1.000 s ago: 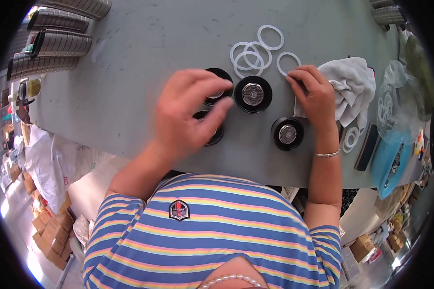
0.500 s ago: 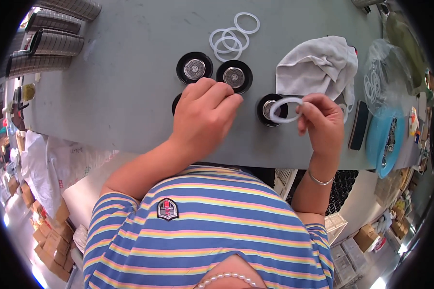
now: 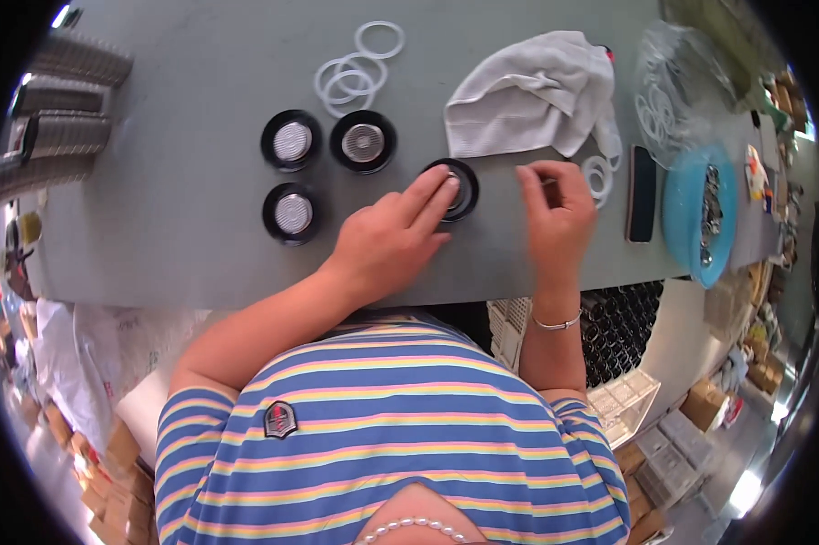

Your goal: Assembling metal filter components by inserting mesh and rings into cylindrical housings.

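Two outstretched fingers of my left hand (image 3: 391,234) rest on the round black cap (image 3: 466,193), partly hiding its metal centre; the thumb is apart, below. To its right, my right hand (image 3: 559,213) is closed in a pinch above the table. What it holds, if anything, I cannot make out. White rings (image 3: 598,177) lie just behind it. Left of my left hand are three more black caps with silvery centres: a near one (image 3: 290,213), a far one (image 3: 291,141) and one further right (image 3: 363,143). Several overlapping white rings (image 3: 347,84) lie beyond them.
A grey cloth (image 3: 532,95) lies crumpled on the grey table (image 3: 200,182). At right are a dark flat phone-like slab (image 3: 641,193), a blue bowl (image 3: 677,218) of small metal parts and a clear bag (image 3: 677,77) with white rings. Metal cylinders (image 3: 69,97) lie far left.
My left hand has moved right from the left-hand caps onto the right-hand cap. The white ring that my right hand held out over that cap is no longer visible there. The view has shifted.
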### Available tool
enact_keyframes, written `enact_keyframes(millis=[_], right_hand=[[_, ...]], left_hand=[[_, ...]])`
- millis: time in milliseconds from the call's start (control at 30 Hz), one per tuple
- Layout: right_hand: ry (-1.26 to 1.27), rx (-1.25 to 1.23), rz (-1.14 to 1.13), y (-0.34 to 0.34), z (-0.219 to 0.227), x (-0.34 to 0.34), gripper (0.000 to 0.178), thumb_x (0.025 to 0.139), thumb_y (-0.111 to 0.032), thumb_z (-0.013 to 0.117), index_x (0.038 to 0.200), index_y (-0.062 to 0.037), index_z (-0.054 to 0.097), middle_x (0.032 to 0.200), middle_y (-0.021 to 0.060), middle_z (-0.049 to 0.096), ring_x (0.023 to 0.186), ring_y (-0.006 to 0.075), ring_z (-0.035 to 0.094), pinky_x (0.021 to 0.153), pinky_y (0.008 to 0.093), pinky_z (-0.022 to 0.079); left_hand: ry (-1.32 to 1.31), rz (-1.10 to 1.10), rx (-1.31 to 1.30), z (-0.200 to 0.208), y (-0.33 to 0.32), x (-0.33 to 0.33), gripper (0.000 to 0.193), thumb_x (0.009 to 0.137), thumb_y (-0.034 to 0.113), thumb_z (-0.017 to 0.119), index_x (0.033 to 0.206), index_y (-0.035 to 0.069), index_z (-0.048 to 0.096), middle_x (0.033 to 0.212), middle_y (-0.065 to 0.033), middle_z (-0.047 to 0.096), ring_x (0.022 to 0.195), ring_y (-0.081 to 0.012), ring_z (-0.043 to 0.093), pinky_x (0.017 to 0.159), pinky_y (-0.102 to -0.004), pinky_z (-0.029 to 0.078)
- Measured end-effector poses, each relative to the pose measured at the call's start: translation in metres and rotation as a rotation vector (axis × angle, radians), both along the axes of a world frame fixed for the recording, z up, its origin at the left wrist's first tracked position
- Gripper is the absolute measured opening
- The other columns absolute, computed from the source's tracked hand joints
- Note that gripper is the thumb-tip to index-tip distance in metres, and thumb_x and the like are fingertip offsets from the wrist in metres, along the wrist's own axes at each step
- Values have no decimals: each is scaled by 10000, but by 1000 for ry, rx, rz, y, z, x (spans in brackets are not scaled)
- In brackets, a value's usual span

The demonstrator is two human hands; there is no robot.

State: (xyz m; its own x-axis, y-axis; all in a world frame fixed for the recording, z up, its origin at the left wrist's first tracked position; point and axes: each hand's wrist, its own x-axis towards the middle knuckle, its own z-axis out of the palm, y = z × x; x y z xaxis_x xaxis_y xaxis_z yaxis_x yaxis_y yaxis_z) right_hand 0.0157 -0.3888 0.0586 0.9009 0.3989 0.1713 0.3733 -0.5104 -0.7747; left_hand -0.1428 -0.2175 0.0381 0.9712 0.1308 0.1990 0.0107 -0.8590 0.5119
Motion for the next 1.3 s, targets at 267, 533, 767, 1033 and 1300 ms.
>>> enact_keyframes(millis=[267, 533, 767, 1033, 1300], right_hand=[[-214, -276, -171, -105, -27, 41, 95, 932, -62, 778, 988, 1, 736, 939, 98, 695, 761, 215, 674, 705, 342, 546], [323, 184, -174, -95, 1, 51, 88, 996, -47, 715, 1036, 30, 725, 985, 89, 755, 733, 125, 704, 584, 249, 529], [736, 471, 0, -24, 11, 25, 104, 1002, -46, 724, 1067, 35, 728, 913, 111, 758, 710, 148, 725, 648, 282, 636], [737, 129, 500, 111, 30, 6, 192, 969, -144, 783, 997, 40, 734, 848, 62, 740, 642, 127, 690, 576, 282, 539], [-23, 29, 436, 127, -8, -8, 139, 923, -131, 810, 937, -14, 738, 855, 102, 730, 725, 220, 716, 671, 338, 570]], left_hand=[[-183, -142, -97, -12, 2, -6, 592, 792, 263, 863, 1328, 88, 683, 1306, -57, 648, 857, -191, 694, 694, -341, 569], [-208, -174, -117, -15, 5, -14, 554, 809, 258, 865, 1307, 88, 693, 1275, -71, 665, 902, -215, 710, 728, -349, 579], [-346, 73, -121, 10, 39, -22, 400, 843, 252, 870, 1182, 75, 752, 1197, -102, 697, 971, -293, 704, 794, -377, 588], [-149, 324, 51, 18, 81, -11, 795, 745, 258, 918, 1452, 66, 610, 1226, -94, 721, 1082, -297, 630, 989, -409, 516], [-200, 273, 35, 15, 80, -4, 621, 736, 306, 926, 1291, 107, 731, 1182, -71, 729, 1073, -294, 628, 977, -420, 518]])
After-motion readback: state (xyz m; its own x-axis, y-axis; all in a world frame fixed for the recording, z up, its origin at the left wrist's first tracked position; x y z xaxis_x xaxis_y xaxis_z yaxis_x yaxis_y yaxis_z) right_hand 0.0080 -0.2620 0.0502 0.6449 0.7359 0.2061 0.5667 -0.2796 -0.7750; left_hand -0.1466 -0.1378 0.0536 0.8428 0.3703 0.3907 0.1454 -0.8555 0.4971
